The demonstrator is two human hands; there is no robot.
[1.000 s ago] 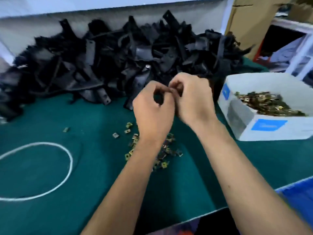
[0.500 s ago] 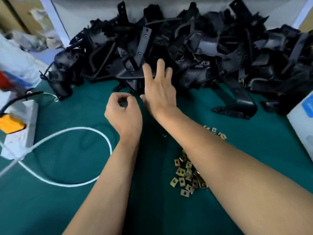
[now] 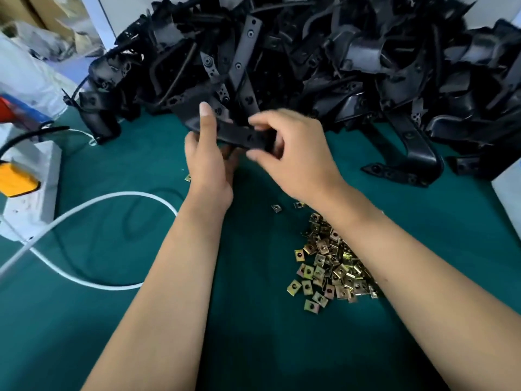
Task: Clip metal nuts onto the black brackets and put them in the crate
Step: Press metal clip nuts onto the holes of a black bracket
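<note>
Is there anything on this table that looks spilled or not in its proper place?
A few metal nuts lie scattered on the green table, apart from the loose heap of nuts. A white cable also loops across the work area. Nothing looks damaged.

Bracket pile (image 3: pixel 352 60) lies behind your hands; nuts (image 3: pixel 329 266) under your right forearm; power strip (image 3: pixel 31 190) far left on mat (image 3: pixel 253 334).

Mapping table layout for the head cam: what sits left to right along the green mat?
Yellow plug on the white power strip → white cable loop → left hand gripping the black bracket → right hand pinching its other end → pile of metal nuts.
</note>
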